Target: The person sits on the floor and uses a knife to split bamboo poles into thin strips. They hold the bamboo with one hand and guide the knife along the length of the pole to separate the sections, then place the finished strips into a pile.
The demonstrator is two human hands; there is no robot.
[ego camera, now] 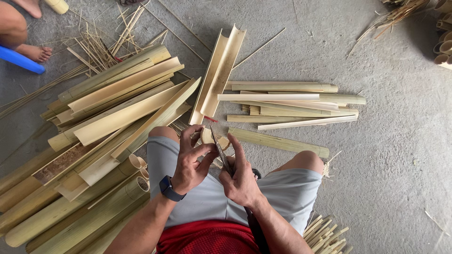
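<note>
Other person: bare feet (36,52) at the top left corner, beside a blue bar (19,59) on the concrete floor (400,155).
Left heap: a big pile of split bamboo (113,108), mixed with whole green-yellow poles, fanning from the lower left toward the middle.
Left hand: the left hand (190,160), with a dark watch (170,188) on its wrist, has its fingers curled round the end of a short bamboo piece (213,137), thumb pressed near the blade.
Bamboo piece: stands between the knees, just in front of the grey shorts (282,193).
Knife: a dark blade (220,151) set against the piece's end.
Right hand: the right hand (242,178) is closed round the knife, forefinger stretched along it.
Right heap: flat bamboo slats (292,106) lying crosswise beyond the knees.
</note>
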